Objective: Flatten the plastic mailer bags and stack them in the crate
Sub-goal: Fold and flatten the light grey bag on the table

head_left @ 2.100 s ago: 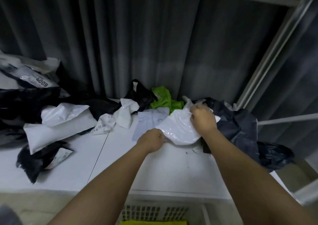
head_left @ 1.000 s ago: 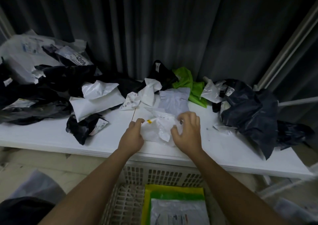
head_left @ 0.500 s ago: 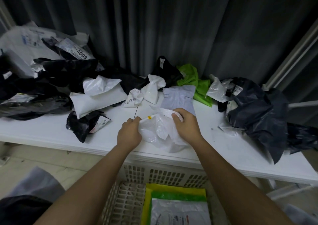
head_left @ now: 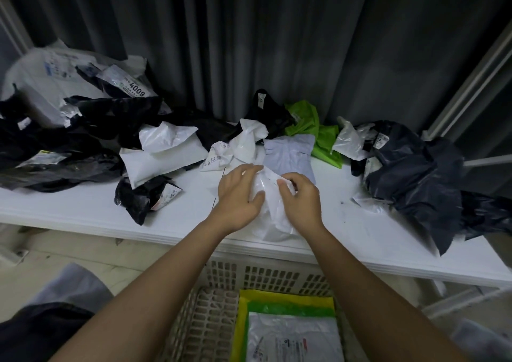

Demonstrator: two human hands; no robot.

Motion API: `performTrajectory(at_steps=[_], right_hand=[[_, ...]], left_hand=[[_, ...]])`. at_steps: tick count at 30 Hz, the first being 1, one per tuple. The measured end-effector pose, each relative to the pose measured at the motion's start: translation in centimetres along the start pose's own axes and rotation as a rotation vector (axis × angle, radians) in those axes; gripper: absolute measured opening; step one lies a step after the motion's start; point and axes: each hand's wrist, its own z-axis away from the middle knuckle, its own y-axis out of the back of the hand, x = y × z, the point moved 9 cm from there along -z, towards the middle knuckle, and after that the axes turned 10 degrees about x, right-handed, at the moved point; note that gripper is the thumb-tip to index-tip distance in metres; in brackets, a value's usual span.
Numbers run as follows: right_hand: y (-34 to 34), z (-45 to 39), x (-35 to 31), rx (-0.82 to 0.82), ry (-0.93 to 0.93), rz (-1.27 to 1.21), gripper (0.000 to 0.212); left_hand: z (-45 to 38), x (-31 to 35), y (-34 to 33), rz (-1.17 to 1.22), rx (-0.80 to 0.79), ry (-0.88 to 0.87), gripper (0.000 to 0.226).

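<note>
Opened from its earlier grip, left hand [head_left: 240, 192] presses flat on the white mailer [head_left: 273, 217]; right hand [head_left: 300, 199] pinches its edge.

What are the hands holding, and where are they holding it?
A crumpled white mailer bag on the table's front edge. The right hand's grip pinches its folded top edge; the left hand presses flat on its left side.

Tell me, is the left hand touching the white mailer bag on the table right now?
Touching. The head view shows the left hand lying spread on the white mailer bag, fingers pressing its surface with no gap.
</note>
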Motion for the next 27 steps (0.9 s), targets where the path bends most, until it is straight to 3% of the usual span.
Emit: performTrajectory(at_steps=[6, 10, 12, 15, 18, 22, 27], right_hand=[[0.9, -0.7, 2.2, 0.02, -0.436, -0.272, 0.008], [0.1, 0.1, 4.5, -0.075, -0.742, -0.36, 0.004], [-0.3, 0.6, 5.0, -0.154, -0.817, -0.314, 0.02], [-0.1, 0.8, 4.7, -0.232, -0.837, -0.276, 0.033], [0.2, 1.0, 4.2, -0.305, -0.81, -0.276, 0.03], [0.6, -0.2, 2.6, -0.29, -0.531, -0.167, 0.02], [-1.1, 1.1, 0.4, -0.527, -0.328, -0.139, 0.022]], left_hand=[[0.5, -0.4, 3.2, 0.045, 0.274, 0.042, 0.054], [0.2, -1.2, 3.3, 0.031, 0.218, 0.108, 0.04], [0.1, -2.0, 3.2, 0.063, 0.173, 0.16, 0.043], [0.0, -3.0, 3.4, 0.203, 0.15, 0.258, 0.048], [0.0, -4.7, 3.6, 0.306, 0.163, 0.395, 0.033], [0.4, -6.5, 3.5, 0.378, 0.188, 0.504, 0.003], [0.4, -7.5, 3.6, 0.384, 0.291, 0.599, 0.004]])
